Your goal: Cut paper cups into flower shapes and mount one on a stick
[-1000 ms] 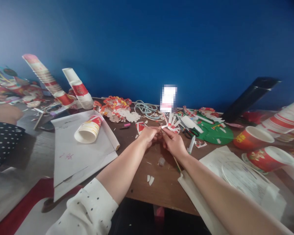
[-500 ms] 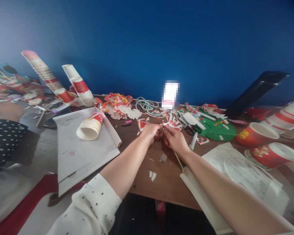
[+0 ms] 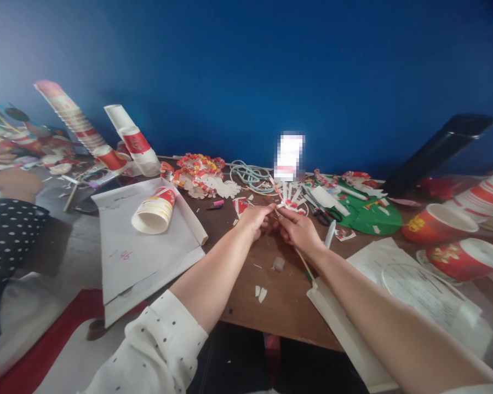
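Note:
Over the middle of the brown table, my left hand (image 3: 255, 221) and my right hand (image 3: 299, 226) meet with fingertips almost touching. Both are closed in a pinch at the near edge of a white and red paper piece (image 3: 290, 204), cut into strips that fan out. It looks cut from a paper cup. A thin stick (image 3: 304, 265) slants out below my right hand toward the table's front; fingers hide its upper part. Scissors (image 3: 326, 213) with dark handles lie right of the paper piece, and a white marker-like tube (image 3: 330, 234) rests beside my right wrist.
On a white box (image 3: 148, 273) at left lies a paper cup (image 3: 154, 210). Stacked cups (image 3: 76, 117) lean behind it. Paper flowers (image 3: 201, 175) and a pale cord (image 3: 250, 175) lie along the wall. A green sheet (image 3: 372, 219) is at right. A co-worker's sleeve (image 3: 16, 235) shows at left.
The view has shifted slightly, so most things appear a little to the right. My hands keep their pinch, and the paper piece's strips now point more upright.

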`<state>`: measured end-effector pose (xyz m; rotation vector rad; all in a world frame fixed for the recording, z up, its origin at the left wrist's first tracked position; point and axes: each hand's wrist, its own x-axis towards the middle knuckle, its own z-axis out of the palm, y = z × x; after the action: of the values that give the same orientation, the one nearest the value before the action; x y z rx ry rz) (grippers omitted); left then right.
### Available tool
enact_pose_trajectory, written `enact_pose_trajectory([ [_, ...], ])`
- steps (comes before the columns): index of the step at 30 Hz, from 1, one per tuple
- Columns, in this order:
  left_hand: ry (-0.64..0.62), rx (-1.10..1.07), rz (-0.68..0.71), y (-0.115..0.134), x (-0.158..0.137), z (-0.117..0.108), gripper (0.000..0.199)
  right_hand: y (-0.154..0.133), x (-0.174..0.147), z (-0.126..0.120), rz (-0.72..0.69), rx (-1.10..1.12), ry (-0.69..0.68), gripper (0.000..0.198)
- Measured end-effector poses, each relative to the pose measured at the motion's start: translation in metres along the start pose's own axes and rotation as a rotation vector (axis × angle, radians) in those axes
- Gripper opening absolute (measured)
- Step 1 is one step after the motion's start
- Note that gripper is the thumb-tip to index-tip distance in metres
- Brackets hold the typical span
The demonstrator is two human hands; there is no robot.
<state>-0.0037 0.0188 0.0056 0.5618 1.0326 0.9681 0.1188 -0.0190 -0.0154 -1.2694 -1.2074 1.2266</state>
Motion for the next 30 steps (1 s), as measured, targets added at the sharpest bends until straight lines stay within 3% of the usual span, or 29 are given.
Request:
enact_pose_trajectory([
  [4, -0.053, 0.078, 0.052, -0.0007, 0.0005, -0.0007, 0.016, 0.004, 0.0033, -0.0042, -0.011, 0.005, -0.004, 0.04],
  [10, -0.024, 0.134, 0.088, -0.0039, 0.0007, 0.0005, 0.017, 0.0066, 0.0027, -0.0073, -0.072, 0.003, -0.033, 0.039],
  [18, -0.126, 0.187, 0.066, -0.003, 0.0, -0.0012, 0.021, -0.0007, -0.0037, -0.0046, -0.123, -0.15, -0.027, 0.04],
  [24, -0.08, 0.178, 0.098, -0.0008, -0.0045, 0.0009, 0.022, -0.0004, -0.0048, -0.0001, -0.087, -0.064, -0.007, 0.054],
  [30, -0.03, 0.138, 0.076, -0.0027, 0.0003, 0.0011, 0.028, -0.0016, -0.0046, 0.0004, -0.068, -0.076, -0.007, 0.038],
])
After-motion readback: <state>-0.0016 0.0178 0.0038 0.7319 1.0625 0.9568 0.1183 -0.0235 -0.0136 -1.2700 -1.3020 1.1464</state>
